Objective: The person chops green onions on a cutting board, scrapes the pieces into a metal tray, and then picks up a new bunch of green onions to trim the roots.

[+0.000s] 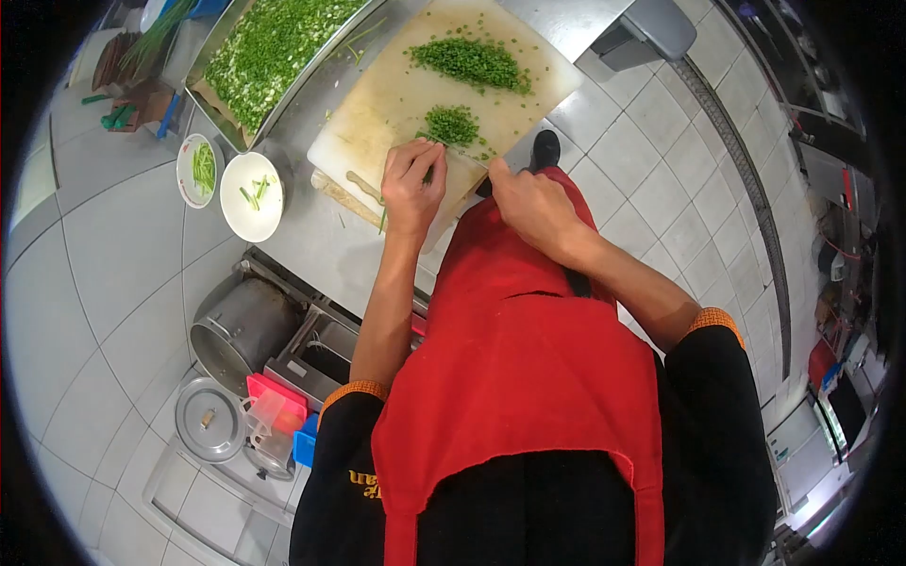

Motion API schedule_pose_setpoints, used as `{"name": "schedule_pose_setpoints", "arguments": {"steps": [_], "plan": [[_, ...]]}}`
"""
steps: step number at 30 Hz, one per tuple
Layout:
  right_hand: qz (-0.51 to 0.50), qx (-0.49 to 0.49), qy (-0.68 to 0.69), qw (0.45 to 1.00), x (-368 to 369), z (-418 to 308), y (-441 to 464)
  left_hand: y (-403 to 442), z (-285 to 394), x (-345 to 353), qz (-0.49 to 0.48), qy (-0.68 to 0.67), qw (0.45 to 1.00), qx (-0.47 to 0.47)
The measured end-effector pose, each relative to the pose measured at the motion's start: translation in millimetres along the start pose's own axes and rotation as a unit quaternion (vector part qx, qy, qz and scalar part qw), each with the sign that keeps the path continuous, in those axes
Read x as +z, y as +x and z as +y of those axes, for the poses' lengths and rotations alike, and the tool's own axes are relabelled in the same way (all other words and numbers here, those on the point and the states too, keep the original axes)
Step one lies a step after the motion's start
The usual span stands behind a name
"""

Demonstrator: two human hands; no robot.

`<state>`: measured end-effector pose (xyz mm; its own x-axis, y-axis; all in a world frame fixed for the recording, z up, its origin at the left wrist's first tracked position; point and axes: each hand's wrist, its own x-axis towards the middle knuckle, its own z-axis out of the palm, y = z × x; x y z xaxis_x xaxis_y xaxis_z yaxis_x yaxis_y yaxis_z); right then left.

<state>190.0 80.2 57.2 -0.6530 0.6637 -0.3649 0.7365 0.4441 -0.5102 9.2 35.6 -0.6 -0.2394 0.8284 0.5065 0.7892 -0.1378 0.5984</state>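
Green scallions (472, 63), cream board (368, 113), red apron (528, 387)

Chopped herbs (472, 63) on cutting board (377, 104), tray (309, 75) to its left — two bowls (249, 219) near the tray

A metal pot (250, 319) sits near a round lid (200, 432) and a pink item (288, 394).

"Where could we pass?"
"Over the steel counter (311, 226), between the white bowl (249, 219) and the cutting board (363, 118); the board's left side gives us room."
"What blocks us?"
"The tray (291, 94) beyond the bowl, and on the board, a small heap of chopped greens (451, 124) with a large heap (469, 63) beyond."
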Motion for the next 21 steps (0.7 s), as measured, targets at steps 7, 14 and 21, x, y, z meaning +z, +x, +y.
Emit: {"name": "schedule_pose_setpoints", "arguments": {"steps": [7,14,21], "plan": [[0.024,-0.003,0.002,1.000,13.8,-3.7,14.2,-0.4,-2.5,-0.2,-0.012,-0.002,1.000,0.005],[0.002,0.072,0.018,0.997,27.9,17.3,-22.2,1.9,-0.2,-0.9,-0.013,0.018,1.000,-0.002],[-0.008,0.048,0.048,0.998,12.5,20.5,-28.4,-1.1,2.0,-6.3,-0.003,0.008,1.000,-0.019]]}}
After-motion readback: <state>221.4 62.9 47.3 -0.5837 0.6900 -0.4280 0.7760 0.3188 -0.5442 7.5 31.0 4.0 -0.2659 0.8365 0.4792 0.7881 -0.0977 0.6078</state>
